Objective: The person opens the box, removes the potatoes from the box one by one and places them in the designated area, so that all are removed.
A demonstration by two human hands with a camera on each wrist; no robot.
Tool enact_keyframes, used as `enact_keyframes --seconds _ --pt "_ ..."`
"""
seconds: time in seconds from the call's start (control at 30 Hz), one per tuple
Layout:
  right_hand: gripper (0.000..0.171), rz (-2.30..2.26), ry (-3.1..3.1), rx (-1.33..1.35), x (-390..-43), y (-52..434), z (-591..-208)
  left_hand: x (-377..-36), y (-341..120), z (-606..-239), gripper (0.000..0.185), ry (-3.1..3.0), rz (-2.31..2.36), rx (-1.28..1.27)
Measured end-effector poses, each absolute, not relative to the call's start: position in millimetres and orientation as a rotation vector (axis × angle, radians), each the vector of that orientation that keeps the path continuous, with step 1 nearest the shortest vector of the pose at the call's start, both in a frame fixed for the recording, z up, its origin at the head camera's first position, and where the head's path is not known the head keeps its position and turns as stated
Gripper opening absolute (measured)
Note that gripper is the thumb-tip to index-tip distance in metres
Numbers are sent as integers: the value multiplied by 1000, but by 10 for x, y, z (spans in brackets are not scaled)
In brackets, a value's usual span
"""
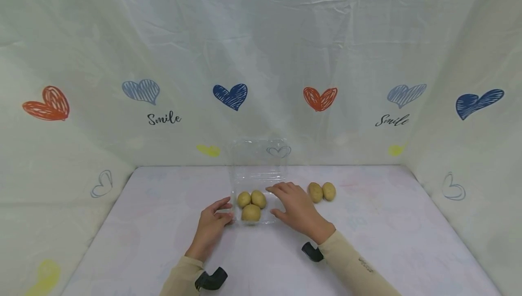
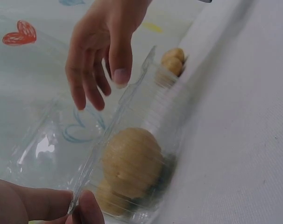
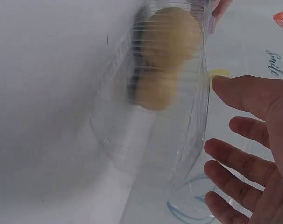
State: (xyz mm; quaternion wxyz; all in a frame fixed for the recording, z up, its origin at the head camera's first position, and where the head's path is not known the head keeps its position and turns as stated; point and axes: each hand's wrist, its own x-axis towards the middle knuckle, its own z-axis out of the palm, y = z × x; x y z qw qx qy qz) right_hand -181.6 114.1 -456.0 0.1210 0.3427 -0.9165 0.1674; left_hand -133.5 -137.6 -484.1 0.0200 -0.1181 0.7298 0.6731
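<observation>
A clear plastic clamshell container (image 1: 267, 219) lies on the table with its lid (image 1: 254, 157) raised at the back. Inside it are three potatoes: a back left one (image 1: 244, 199), a back right one (image 1: 258, 198) and a larger front one (image 1: 250, 213). My left hand (image 1: 211, 227) pinches the container's left rim between thumb and fingers, as the left wrist view shows. Over the right side of the container hovers my right hand (image 1: 297, 207), fingers spread and holding nothing. The right wrist view shows the right palm (image 3: 277, 140) beside the container's clear wall (image 3: 179, 140).
Right of the container, two more potatoes, one (image 1: 315, 192) against the other (image 1: 329, 191), lie on the white tabletop (image 1: 163, 223). A pale curtain (image 1: 346, 51) printed with hearts stands behind and on both sides. Black straps (image 1: 211, 279) sit at the wrists.
</observation>
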Motion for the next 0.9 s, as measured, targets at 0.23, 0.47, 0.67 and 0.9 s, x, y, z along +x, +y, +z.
enact_keyframes --seconds 0.23,0.47,0.67,0.9 --pt "55 499 -2719 1014 -1838 1035 -4616 -1340 -1374 -4843 51 2270 2086 -370" --pt "57 462 -2726 1026 -1857 964 -4655 -1345 -1384 -4857 51 2271 2087 -356" --pt "58 446 -2745 1029 -1881 916 -4684 -1338 -1388 -4858 51 2266 2092 -345" --pt "58 432 -2755 1028 -1924 869 -4736 -1333 -1387 -4848 51 2277 2089 -342"
